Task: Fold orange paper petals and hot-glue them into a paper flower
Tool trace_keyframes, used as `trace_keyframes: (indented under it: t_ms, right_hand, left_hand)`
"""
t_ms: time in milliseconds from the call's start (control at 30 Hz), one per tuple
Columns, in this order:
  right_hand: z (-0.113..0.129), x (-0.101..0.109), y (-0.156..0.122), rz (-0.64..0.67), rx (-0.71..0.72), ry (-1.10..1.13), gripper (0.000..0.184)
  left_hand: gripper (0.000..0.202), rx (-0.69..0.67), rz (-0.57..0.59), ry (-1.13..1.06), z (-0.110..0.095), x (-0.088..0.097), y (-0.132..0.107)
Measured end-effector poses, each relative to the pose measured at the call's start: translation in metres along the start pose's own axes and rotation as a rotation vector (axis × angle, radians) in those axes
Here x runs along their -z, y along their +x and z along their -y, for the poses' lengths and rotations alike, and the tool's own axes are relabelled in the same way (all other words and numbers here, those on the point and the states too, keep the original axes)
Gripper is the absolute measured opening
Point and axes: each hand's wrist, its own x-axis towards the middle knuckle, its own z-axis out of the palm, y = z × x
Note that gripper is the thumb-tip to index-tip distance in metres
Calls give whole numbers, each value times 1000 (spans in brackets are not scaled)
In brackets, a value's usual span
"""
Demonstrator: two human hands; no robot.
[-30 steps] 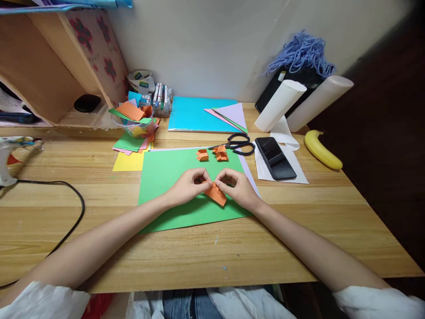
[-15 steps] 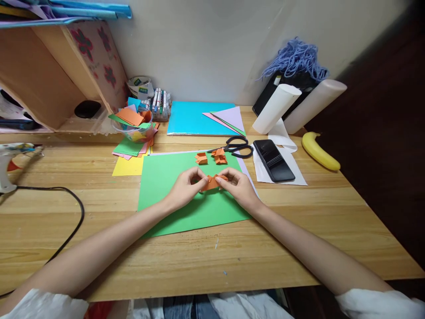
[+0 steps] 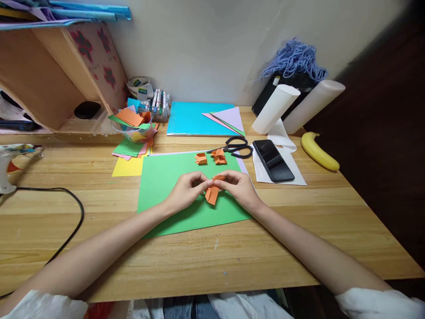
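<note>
Near the middle of the worktop (image 3: 299,230), the left hand (image 3: 186,190) and right hand (image 3: 239,188) pinched a folded orange paper (image 3: 212,193) between their fingertips, just above a green sheet (image 3: 166,186). Two smaller orange folds (image 3: 201,158) (both creased) lay at the sheet's far edge, beside black scissors (image 3: 237,147). A phone (image 3: 272,160) rested on white paper toward the right edge, with a banana (image 3: 318,151) beyond it.

Wooden desk (image 3: 299,230): green sheet (image 3: 166,177), scissors (image 3: 237,147), phone (image 3: 273,154), banana (image 3: 318,150).
</note>
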Motion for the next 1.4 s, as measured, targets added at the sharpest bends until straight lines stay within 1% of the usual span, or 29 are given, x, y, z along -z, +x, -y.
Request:
trace_keyframes:
  t_ms: [100, 200, 333, 500, 633, 800, 900, 1033, 1167, 1300, 1400]
  right_hand:
    - [0, 1, 1, -12, 15, -30, 20]
    - [0, 1, 1, -12, 54, -76, 18]
    - [3, 0, -3, -18, 161, -202, 15]
    - [8, -2, -10, -20, 303, -373, 15]
    - [10, -1, -12, 30, 446, -482, 25]
    - [9, 3, -11, 82, 544, -610, 35]
    - [8, 5, -10, 81, 595, -654, 37]
    - [5, 5, -10, 72, 674, -684, 35]
    - [5, 5, -10, 75, 674, -680, 36]
    - [6, 3, -10, 71, 588, -649, 39]
    - [9, 2, -11, 70, 521, -581, 38]
  left_hand:
    - [24, 9, -13, -22, 2, -1, 1]
    - [25, 26, -4, 19, 2, -2, 0]
    - [25, 36, -11, 59, -2, -4, -2]
    - [21, 49, -20, -9, -6, -4, -1]
    - [20, 71, -14, -129, -5, -2, 1]
    - [24, 131, -31, -212, -5, 1, 3]
    - [28, 157, -48, -240, -7, 2, 4]
    - [33, 147, -42, -229, -9, 1, 4]
    - [32, 132, -44, -234, -9, 1, 4]
    - [31, 118, -49, -241, -6, 0, 3]
    - [29, 104, -54, -207, -3, -3, 2]
